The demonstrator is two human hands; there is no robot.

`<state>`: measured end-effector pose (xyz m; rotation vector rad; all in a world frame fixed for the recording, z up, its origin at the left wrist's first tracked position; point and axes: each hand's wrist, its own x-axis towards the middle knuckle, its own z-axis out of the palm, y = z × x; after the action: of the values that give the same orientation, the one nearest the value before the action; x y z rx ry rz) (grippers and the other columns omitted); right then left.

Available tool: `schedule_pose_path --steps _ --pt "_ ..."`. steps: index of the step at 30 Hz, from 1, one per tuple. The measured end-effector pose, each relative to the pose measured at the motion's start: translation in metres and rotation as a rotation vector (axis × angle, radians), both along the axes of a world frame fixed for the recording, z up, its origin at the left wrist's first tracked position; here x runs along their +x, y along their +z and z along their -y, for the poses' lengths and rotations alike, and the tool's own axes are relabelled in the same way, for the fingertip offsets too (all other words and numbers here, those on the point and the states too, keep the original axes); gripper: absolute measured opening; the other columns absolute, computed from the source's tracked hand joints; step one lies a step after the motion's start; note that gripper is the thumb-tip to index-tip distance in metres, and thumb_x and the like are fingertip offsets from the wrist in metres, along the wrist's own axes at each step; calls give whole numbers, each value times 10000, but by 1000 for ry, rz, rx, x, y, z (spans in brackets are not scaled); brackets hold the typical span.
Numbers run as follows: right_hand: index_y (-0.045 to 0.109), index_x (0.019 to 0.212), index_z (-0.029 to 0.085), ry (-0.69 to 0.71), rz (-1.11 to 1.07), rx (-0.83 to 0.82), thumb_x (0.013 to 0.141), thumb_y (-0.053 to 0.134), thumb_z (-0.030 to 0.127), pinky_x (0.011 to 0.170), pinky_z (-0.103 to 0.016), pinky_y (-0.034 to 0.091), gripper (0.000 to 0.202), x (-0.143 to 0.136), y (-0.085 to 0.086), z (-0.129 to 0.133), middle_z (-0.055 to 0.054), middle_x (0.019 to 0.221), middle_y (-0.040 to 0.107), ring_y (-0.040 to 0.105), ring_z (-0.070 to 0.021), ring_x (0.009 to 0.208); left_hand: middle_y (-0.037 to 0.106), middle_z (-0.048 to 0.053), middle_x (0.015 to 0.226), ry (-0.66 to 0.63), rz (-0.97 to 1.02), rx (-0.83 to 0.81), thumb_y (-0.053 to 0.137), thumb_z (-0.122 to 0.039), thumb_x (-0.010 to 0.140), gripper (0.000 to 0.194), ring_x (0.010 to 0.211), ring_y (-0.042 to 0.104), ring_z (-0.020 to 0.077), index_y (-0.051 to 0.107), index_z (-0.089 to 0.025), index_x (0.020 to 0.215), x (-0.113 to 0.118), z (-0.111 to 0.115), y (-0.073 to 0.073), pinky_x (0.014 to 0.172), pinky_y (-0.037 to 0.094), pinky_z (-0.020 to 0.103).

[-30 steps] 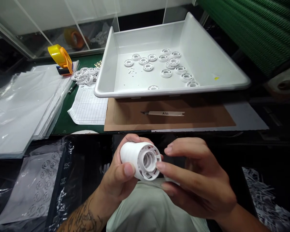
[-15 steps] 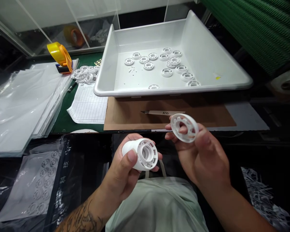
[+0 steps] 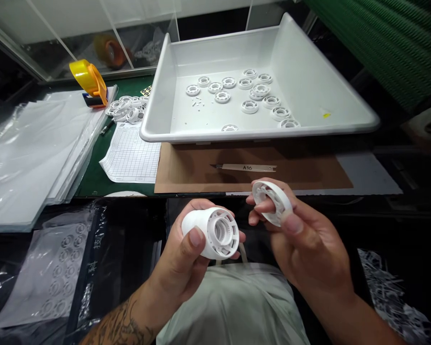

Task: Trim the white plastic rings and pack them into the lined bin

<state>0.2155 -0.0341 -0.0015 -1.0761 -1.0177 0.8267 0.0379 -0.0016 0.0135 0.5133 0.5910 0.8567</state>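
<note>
On the wearer's side of the white plastic tray [image 3: 309, 81], the left hand [image 3: 179, 254] is wrapped around a slotted-ring stack [image 3: 212, 235] and the right hand [image 3: 307, 242], half-curled, pinches a single slotted ring [image 3: 282, 196].

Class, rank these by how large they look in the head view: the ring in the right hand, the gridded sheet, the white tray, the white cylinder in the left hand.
1. White tray
2. Gridded sheet and white cylinder: too alike to rank
3. Ring
</note>
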Motion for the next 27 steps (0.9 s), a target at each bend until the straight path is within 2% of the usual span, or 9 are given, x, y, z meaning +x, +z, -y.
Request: schedule_pose_path --steps 3,5,7,10,14,17,20,23,27 --pt "811 963 251 -80 316 109 989 774 391 946 -372 593 147 11 -7 -13 -77 1218 675 675 -257 1121 787 40 1022 29 0 4 892 -501 806 416 846 802 190 723 -206 1047 1 0 1 671 652 216" --pt "789 960 232 -132 562 191 942 812 281 954 -401 596 57 20 -13 -29 -93 1218 672 679 -264 1107 784 37 996 62 -31 -10 903 -520 782 438 821 797 191 718 -200 1016 1 0 2 648 645 216" --pt "771 962 221 -101 711 236 923 825 247 926 -425 610 72 25 -16 -43 -107 1198 676 692 -278 1087 784 38 995 78 -74 -22 911 -546 760 473 805 789 188 711 -200 1013 0 1 4 638 642 222" --pt "748 982 226 17 675 312 937 822 260 921 -443 611 93 23 -8 -48 -116 1226 671 691 -289 1092 784 49 1013 99 -111 -32 914 -577 739 522 799 776 192 698 -200 1028 -4 1 6 629 631 231" --pt "727 988 237 107 588 386 962 799 314 876 -418 620 108 9 12 -30 -115 1273 648 671 -291 1098 773 51 999 133 -115 -20 893 -603 752 529 756 745 184 690 -203 1033 -9 1 5 615 609 242" --pt "708 985 221 155 593 405 980 729 299 803 -412 628 80 -2 15 -17 -119 1256 608 660 -271 1031 765 36 994 133 -95 17 877 -578 784 480 723 713 155 697 -212 1038 -11 1 3 630 601 240" --pt "699 946 198 104 611 483 956 676 262 706 -411 625 69 -13 8 -13 -119 1173 564 639 -262 964 763 34 983 137 -92 61 880 -528 805 434 771 714 146 707 -207 1041 -12 0 3 672 595 225" --pt "700 931 177 23 658 566 987 645 288 636 -425 620 136 -21 1 -13 -113 1092 520 624 -264 915 763 34 956 128 -108 82 919 -482 774 435 776 714 137 702 -196 1018 -11 -1 4 674 586 207" --pt "705 933 196 -87 711 610 969 721 311 581 -443 617 121 -25 -3 -12 -99 1036 509 615 -264 869 767 40 969 113 -170 121 953 -478 727 471 791 707 142 699 -204 1014 -12 -1 4 690 592 215"
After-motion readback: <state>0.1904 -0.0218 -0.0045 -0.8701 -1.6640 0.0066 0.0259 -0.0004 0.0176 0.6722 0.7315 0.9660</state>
